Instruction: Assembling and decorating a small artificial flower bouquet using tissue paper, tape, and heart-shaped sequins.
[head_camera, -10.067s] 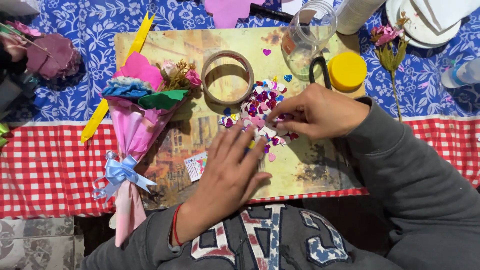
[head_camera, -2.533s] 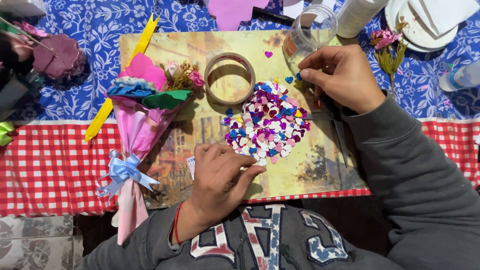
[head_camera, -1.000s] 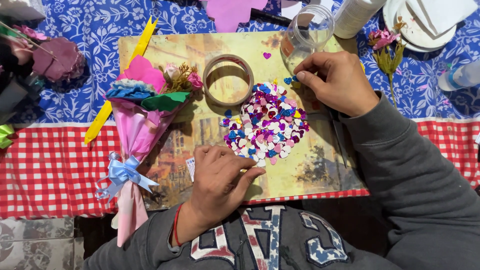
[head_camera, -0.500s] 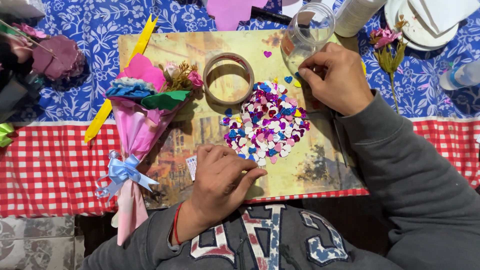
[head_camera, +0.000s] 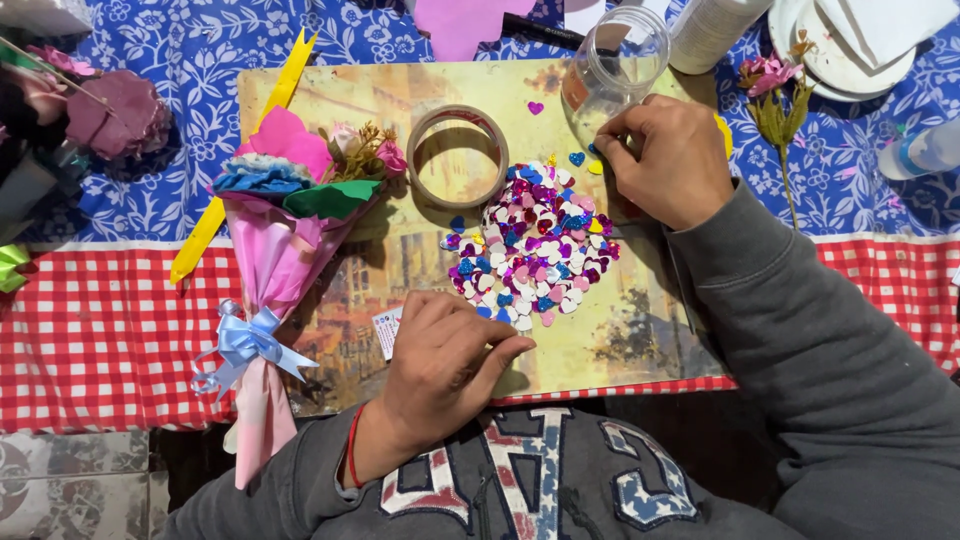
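Observation:
A pile of small shiny heart sequins (head_camera: 533, 245), pink, blue, purple and white, lies on a picture board (head_camera: 390, 110). My left hand (head_camera: 448, 358) rests on the board just below the pile, fingers curled, fingertips near the pile's lower edge. My right hand (head_camera: 668, 158) is at the pile's upper right, fingers pinched together beside the base of a clear plastic jar (head_camera: 615, 62) lying on its side. Loose hearts (head_camera: 577, 158) lie by those fingertips. What the pinch holds is too small to tell.
A ring of tape (head_camera: 457, 157) sits left of the pile. A paper bouquet (head_camera: 277, 240) with a blue bow lies on the left. A yellow lid (head_camera: 722, 135) peeks out behind my right hand. A dried flower (head_camera: 772, 90), plates (head_camera: 845, 50) and a bottle (head_camera: 925, 150) are far right.
The sequins have been gathered into a tidy round heap. My right hand left the pile and went up to the jar, covering the yellow lid. My left hand curled up below the pile.

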